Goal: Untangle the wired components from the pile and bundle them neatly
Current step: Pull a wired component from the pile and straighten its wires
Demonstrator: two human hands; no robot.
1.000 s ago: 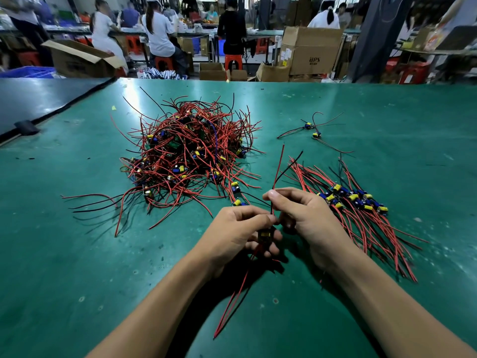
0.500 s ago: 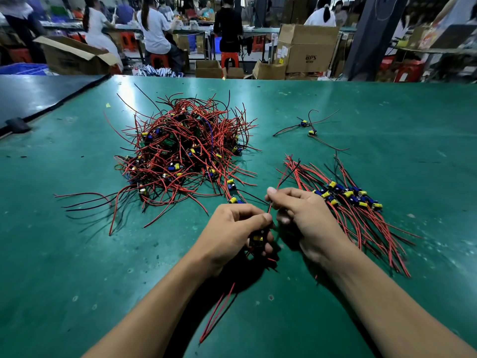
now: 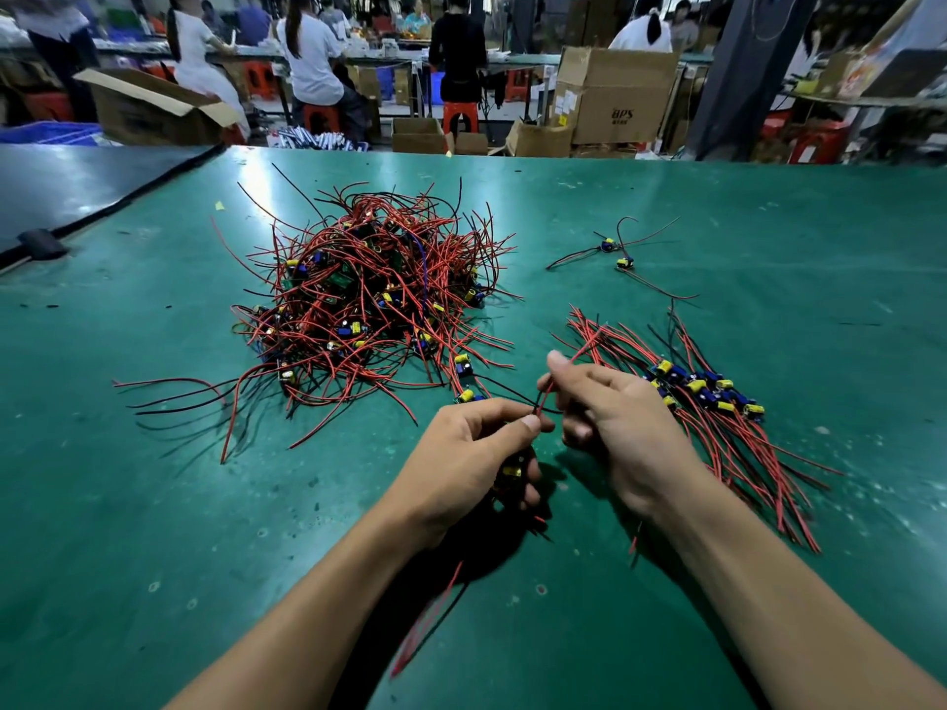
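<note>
We judge the component [image 3: 512, 471] light and its wires limp: our left hand [image 3: 471, 453] grips its rigid body, our right hand [image 3: 610, 417] pinches the red lead [image 3: 584, 348] running toward one o'clock.

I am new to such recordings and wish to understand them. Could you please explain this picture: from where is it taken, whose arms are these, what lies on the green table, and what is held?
No machine is here: the two bare arms belong to a person, and the camera sits on that person's head, looking forward and down. On the green table lies a tangled pile of small parts with red and black wires. To its right lies a neater bundle of the same parts, and farther back two loose pieces. The left hand grips one wired component; its yellow part shows between the fingers. The right hand pinches a red wire that runs up from the left hand. Behind the table, other people work.
</note>
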